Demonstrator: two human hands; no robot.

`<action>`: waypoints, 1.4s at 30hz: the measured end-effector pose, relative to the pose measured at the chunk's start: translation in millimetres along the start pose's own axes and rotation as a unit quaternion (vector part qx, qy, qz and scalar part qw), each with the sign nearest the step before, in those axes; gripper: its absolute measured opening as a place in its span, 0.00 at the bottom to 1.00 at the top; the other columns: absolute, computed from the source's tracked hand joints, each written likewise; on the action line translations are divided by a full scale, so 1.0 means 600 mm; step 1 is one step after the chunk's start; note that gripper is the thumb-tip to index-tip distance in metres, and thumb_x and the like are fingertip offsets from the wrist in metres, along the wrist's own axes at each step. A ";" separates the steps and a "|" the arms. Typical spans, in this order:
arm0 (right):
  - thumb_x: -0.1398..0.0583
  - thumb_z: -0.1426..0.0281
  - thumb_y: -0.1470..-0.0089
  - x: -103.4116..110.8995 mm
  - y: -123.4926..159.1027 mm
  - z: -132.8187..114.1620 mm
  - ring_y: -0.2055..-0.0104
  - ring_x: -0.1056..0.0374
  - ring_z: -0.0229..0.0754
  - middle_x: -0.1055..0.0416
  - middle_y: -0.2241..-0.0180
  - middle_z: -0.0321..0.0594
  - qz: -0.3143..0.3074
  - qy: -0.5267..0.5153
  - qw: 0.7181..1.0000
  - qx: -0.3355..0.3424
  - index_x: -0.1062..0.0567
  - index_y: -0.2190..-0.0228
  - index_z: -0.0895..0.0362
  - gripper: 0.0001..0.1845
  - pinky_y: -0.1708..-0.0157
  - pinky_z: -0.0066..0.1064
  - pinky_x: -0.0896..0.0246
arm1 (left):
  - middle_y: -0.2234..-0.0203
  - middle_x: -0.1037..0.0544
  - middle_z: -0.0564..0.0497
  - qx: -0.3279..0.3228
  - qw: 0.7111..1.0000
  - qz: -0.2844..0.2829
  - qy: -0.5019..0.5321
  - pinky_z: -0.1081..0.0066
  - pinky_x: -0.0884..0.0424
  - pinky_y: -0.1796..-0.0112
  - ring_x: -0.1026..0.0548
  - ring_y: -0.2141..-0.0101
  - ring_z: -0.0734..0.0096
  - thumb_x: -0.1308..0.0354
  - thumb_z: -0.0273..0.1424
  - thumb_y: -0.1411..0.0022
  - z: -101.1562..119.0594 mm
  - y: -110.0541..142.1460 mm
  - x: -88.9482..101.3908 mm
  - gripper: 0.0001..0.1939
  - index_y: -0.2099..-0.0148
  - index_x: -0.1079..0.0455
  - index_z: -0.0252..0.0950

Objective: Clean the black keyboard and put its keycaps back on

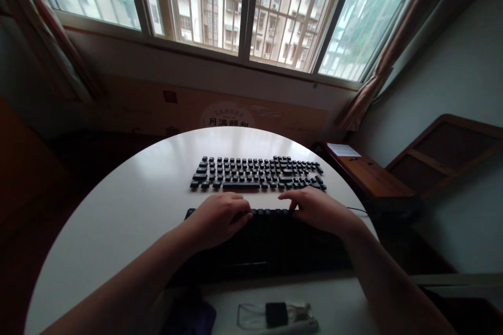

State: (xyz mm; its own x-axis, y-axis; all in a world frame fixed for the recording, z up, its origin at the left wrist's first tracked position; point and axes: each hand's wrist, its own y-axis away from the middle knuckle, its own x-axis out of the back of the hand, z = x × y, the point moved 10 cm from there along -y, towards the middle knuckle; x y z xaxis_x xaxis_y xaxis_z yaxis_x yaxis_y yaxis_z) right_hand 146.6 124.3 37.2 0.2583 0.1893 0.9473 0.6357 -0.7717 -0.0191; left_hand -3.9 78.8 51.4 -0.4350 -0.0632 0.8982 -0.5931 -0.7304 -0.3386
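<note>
A black keyboard (271, 243) lies on the round white table (129, 209) right in front of me. Both hands rest on its far edge. My left hand (218, 217) is curled, fingertips pressed onto the top row of keys. My right hand (318, 209) lies beside it with fingers bent and the forefinger pointing left at the same row. Beyond the keyboard, several loose black keycaps (257, 172) are laid out on the table in keyboard order. Whether either hand pinches a keycap is hidden.
A clear plastic bag with a small black part (277, 315) lies at the near table edge, next to a dark purple object (192, 316). A wooden side table with a paper (367, 170) stands right. Barred windows and curtains fill the back wall.
</note>
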 end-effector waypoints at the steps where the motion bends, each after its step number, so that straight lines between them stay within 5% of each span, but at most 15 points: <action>1: 0.43 0.83 0.54 -0.001 -0.001 -0.005 0.57 0.26 0.46 0.20 0.60 0.40 0.003 0.022 1.000 -0.004 0.26 0.46 0.51 0.34 0.55 0.34 0.37 | 0.71 0.24 0.49 -0.002 1.000 0.008 0.000 0.68 0.33 0.67 0.28 0.69 0.67 0.48 0.30 0.35 0.001 -0.001 0.000 0.10 0.66 0.27 0.36; 7: 0.42 0.82 0.53 0.005 0.005 -0.004 0.54 0.27 0.47 0.20 0.58 0.38 0.004 0.029 0.999 -0.024 0.32 0.40 0.48 0.39 0.52 0.36 0.38 | 0.59 0.23 0.46 -0.011 0.999 0.038 0.025 0.59 0.30 0.56 0.27 0.57 0.60 0.44 0.27 0.38 0.001 -0.003 -0.012 0.11 0.53 0.28 0.39; 14: 0.38 0.75 0.48 0.029 0.013 0.032 0.57 0.28 0.44 0.23 0.55 0.41 0.062 -0.021 0.998 -0.025 0.25 0.47 0.51 0.26 0.55 0.36 0.36 | 0.49 0.25 0.44 0.007 1.000 -0.020 0.020 0.54 0.31 0.48 0.28 0.50 0.57 0.42 0.29 0.38 -0.009 0.001 -0.044 0.19 0.44 0.31 0.40; 18: 0.38 0.78 0.51 0.010 0.002 0.028 0.59 0.29 0.42 0.22 0.58 0.39 0.037 -0.027 0.999 -0.023 0.24 0.49 0.51 0.26 0.57 0.33 0.36 | 0.47 0.26 0.44 0.010 0.999 -0.025 0.019 0.56 0.31 0.48 0.27 0.49 0.57 0.41 0.30 0.38 -0.010 0.002 -0.047 0.21 0.43 0.32 0.40; 30: 0.38 0.77 0.50 0.026 -0.004 0.014 0.59 0.29 0.44 0.22 0.62 0.38 0.035 0.042 0.998 -0.027 0.21 0.53 0.51 0.22 0.56 0.32 0.38 | 0.49 0.25 0.44 0.012 0.999 -0.038 0.036 0.55 0.31 0.49 0.27 0.51 0.56 0.42 0.29 0.39 -0.012 0.003 -0.050 0.20 0.44 0.31 0.40; 35: 0.41 0.71 0.44 0.095 -0.076 0.029 0.57 0.28 0.44 0.22 0.57 0.40 0.107 0.129 0.986 -0.026 0.20 0.56 0.51 0.15 0.57 0.32 0.39 | 0.50 0.24 0.44 0.015 0.998 -0.040 0.047 0.56 0.30 0.50 0.26 0.52 0.57 0.42 0.28 0.39 -0.013 0.005 -0.049 0.20 0.44 0.30 0.41; 42: 0.38 0.69 0.45 0.102 -0.247 0.141 0.55 0.28 0.44 0.21 0.58 0.41 0.036 0.204 0.973 -0.100 0.18 0.58 0.54 0.14 0.57 0.29 0.39 | 0.54 0.22 0.46 0.008 0.998 -0.019 0.063 0.58 0.30 0.52 0.25 0.54 0.58 0.42 0.28 0.40 -0.012 0.006 -0.042 0.19 0.46 0.30 0.40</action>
State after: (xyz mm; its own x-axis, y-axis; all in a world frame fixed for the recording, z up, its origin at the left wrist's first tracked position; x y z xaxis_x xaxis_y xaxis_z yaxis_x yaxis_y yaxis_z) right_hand 129.8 301.7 70.9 -0.0391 -0.0953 0.9947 0.4626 -0.8841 -0.0666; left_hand 0.2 82.3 25.5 -0.4951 0.0505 0.8674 -0.6006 -0.7413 -0.2996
